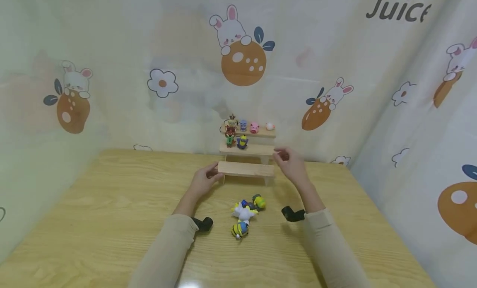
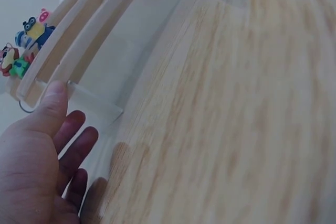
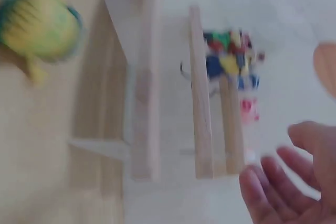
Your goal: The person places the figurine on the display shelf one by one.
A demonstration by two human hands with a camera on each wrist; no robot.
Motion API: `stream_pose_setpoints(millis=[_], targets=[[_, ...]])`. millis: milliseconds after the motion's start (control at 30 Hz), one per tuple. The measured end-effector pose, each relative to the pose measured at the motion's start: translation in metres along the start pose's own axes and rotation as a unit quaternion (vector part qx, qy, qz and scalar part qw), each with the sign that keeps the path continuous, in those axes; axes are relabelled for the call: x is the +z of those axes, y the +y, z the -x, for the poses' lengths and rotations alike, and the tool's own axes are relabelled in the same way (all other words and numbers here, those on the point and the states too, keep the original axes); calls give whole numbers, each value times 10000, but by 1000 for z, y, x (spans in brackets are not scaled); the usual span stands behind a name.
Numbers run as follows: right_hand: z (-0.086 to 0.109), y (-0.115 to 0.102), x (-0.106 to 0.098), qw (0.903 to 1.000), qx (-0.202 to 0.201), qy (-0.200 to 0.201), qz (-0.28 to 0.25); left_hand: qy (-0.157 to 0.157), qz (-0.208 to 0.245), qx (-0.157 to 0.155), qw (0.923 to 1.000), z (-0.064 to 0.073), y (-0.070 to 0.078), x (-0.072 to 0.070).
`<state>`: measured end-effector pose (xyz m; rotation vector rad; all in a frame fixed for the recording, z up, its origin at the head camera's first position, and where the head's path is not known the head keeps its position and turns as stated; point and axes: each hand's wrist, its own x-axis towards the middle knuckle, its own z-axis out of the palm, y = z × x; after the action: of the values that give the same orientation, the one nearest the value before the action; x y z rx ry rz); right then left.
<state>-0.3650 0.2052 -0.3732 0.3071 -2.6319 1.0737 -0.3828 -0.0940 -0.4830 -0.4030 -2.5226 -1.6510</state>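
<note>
A three-tier wooden display stand (image 1: pixel 246 169) with clear supports stands at the back of the table. My left hand (image 1: pixel 204 181) is at the left end of its lowest board; in the left wrist view the thumb touches the board end (image 2: pixel 62 77), the other fingers loosely bent. My right hand (image 1: pixel 292 165) hovers by the right end of the middle board (image 1: pixel 257 149), fingers loosely curled around nothing. On that board stand a fox figure (image 1: pixel 230 137) and a yellow-and-blue figure (image 1: pixel 242 142). The top board carries a crowned figure (image 1: pixel 232 120), a blue figure (image 1: pixel 243 125), a pink pig (image 1: pixel 254 127) and a white round figure (image 1: pixel 270 126).
On the table in front of the stand lie a white figure with yellow tips (image 1: pixel 244 212), a yellow-and-blue figure (image 1: pixel 239 229) and a yellow-green figure (image 1: pixel 258 202). Black wrist mounts (image 1: pixel 292 214) jut from both sleeves. A patterned curtain (image 1: pixel 186 114) hangs behind.
</note>
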Motion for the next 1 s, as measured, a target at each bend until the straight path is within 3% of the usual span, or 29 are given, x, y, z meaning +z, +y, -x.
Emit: stream_pose_setpoints(millis=[67,133,267,433,567,733,1000], targets=[[-20,7,-8,9985,344,383,-205,30,3,-13,10000,-1,-2,2],[-42,11,-14,9963,650,413,-383,85,29,-23,10000,0,-4,2],[-79,7,-22,9894,1314,-11,-612,99,26,21,9999,3,-7,-3],[-107,2,-19,9784,1896,-472,-681,152,40,22,9999,6,-6,-5],[-118,1,-13,9700,2255,-526,-740,225,32,-35,9997,10,-5,-5],[-118,1,-9,9629,2593,-532,-523,155,-59,-104,9998,13,-3,1],[-118,1,-11,9663,2379,-356,-915,154,100,-6,9998,8,6,5]])
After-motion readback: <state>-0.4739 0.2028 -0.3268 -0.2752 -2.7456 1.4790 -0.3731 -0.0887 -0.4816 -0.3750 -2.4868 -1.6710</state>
